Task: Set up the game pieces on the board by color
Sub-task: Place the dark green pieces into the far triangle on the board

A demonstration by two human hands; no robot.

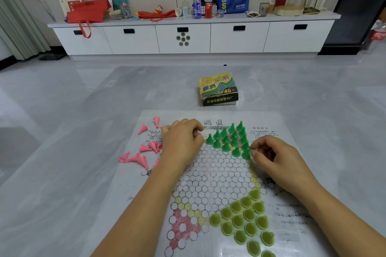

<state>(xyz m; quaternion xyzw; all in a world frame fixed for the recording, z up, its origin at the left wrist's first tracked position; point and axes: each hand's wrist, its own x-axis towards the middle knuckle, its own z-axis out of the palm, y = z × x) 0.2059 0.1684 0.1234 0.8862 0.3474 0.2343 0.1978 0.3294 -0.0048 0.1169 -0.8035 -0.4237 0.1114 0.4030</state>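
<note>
Since the board [208, 173] looks like a thin printed sheet lying loose on the grey floor, the largest risk I see is a wrist dragging it sideways, which would upset every standing piece at once. Both forearms stretch across it; the right one passes close above the light green pieces [246, 221] filling the near right triangle, so a lowered arm could sweep them off their circles. The dark green pieces [229, 140] stand tightly packed in the far triangle, and a clumsy nudge would likely topple several together. The pink pieces [142, 152] lie scattered on their sides at the board's left edge, not yet placed; the printed pink triangle [183, 227] near the bottom looks like their likely home. As for what is hidden, the left hand [181, 142] covers part of the board's upper left and some pink pieces beside its wrist. Its fingers are curled under, and I cannot tell whether they enclose anything. The right hand [275, 158] has thumb and forefinger bent just beside the end dark green piece [246, 154]; whether they pinch it or merely sit alongside is unclear.
</note>
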